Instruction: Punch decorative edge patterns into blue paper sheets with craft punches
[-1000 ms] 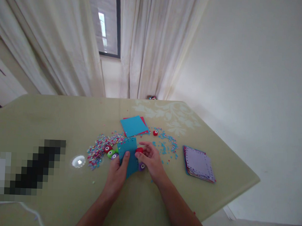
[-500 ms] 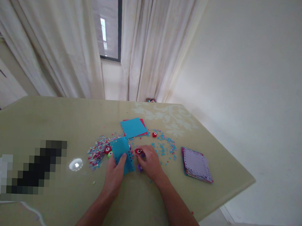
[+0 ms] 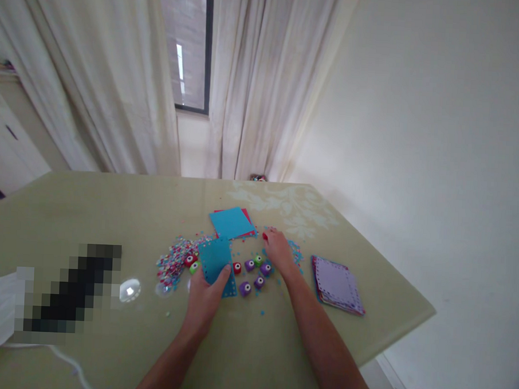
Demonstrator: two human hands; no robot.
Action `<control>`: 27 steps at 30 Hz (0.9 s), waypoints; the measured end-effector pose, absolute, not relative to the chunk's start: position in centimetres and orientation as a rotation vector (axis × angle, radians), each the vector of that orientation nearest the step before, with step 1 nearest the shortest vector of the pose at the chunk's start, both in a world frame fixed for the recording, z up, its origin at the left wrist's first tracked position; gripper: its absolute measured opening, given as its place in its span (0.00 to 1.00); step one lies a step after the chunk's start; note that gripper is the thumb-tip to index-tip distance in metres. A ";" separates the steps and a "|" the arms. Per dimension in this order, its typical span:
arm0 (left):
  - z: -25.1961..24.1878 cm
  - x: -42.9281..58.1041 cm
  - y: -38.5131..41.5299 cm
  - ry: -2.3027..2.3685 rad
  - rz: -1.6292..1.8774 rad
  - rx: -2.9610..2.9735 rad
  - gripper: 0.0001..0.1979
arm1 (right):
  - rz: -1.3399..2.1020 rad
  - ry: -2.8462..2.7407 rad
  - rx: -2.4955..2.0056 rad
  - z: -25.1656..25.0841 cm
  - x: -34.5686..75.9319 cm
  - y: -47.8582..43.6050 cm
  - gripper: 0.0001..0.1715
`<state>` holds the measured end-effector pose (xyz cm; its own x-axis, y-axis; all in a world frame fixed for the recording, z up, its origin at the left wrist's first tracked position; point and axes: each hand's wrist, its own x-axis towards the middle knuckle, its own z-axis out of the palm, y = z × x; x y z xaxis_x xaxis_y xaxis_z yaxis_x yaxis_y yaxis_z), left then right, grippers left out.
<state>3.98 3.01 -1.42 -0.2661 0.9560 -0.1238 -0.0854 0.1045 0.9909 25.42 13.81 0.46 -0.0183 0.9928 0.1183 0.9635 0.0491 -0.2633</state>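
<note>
My left hand (image 3: 207,295) pinches a blue sheet of paper (image 3: 216,261) with holes along its edges, thumb on top. My right hand (image 3: 279,251) reaches further out, its fingers closed around a small red craft punch (image 3: 265,236), mostly hidden by them. Between the hands, several small punches with eye-like dots lie on the table: a red punch (image 3: 237,268) beside the sheet, a green punch (image 3: 258,260) and purple punches (image 3: 245,288). Left of the sheet are another red punch (image 3: 190,260) and a green punch (image 3: 195,267).
Punched confetti (image 3: 177,260) is heaped left of the sheet, with blue bits (image 3: 297,253) at the right. Blue paper (image 3: 232,222) overlaps red paper behind. A stack of hole-edged sheets (image 3: 339,284) lies right. A blurred dark object (image 3: 77,287) and white cable (image 3: 69,361) are at left.
My right hand has left the red punch near the blue sheet and moved forward and right to the farther red punch. The purple and green punches it covered now show. My left hand keeps the sheet.
</note>
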 end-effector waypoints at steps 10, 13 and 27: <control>-1.8 4.1 2.8 1.446 1.349 1.012 0.22 | 0.199 -1.956 -2.026 -0.8 24.9 11.0 0.17; -1.7 4.1 2.8 1.451 1.348 1.040 0.22 | 0.216 -1.950 -1.989 -0.8 24.9 10.2 0.17; -1.4 4.0 2.1 1.477 1.273 1.038 0.24 | 0.758 -1.420 -1.541 -0.3 24.9 8.6 0.16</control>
